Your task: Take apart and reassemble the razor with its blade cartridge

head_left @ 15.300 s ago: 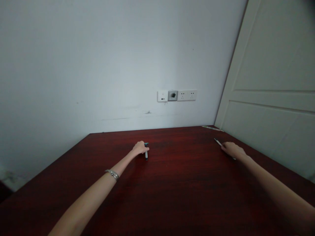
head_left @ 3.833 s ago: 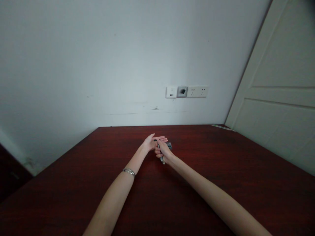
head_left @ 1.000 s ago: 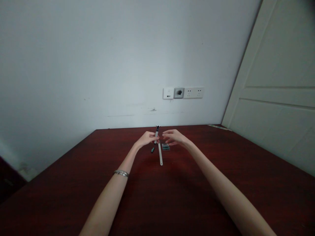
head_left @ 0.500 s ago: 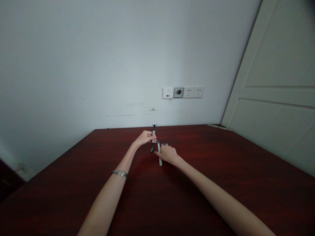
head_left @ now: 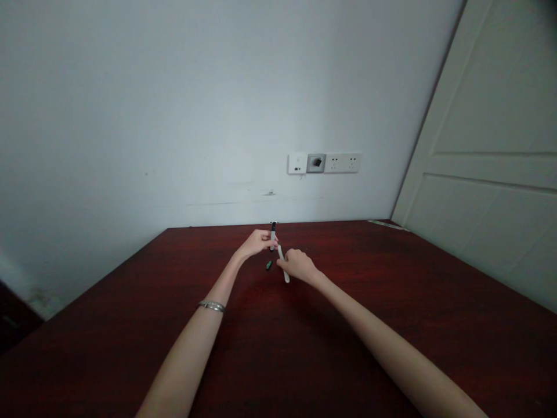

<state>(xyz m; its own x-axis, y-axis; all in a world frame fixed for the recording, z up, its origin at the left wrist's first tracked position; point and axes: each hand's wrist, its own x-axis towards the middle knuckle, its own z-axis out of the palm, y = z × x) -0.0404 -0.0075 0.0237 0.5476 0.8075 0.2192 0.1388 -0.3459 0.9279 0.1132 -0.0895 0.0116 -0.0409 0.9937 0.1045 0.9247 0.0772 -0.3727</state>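
My left hand (head_left: 260,241) is closed on a razor-like tool (head_left: 272,237) with a white handle and a black T-shaped top, which it holds upright toward the back of the table. My right hand (head_left: 299,265) grips a slim white handle (head_left: 286,277) between thumb and fingers. This handle slants, its upper end close to the fingers of my left hand; I cannot tell whether they touch. Below and between both hands, a small black-and-green piece (head_left: 268,265) lies on the table.
The dark red wooden table (head_left: 243,360) meets a white wall (head_left: 209,116) at its back edge. Sockets and switches (head_left: 324,164) are set in the wall. A pale panelled door (head_left: 491,157) stands at the right. A thin strip (head_left: 387,225) lies at the back right corner.
My right hand has lifted the white handle slightly and tilted it, its lower end swinging right. The clear box seen behind that hand is now hidden. My left hand stays nearly still.
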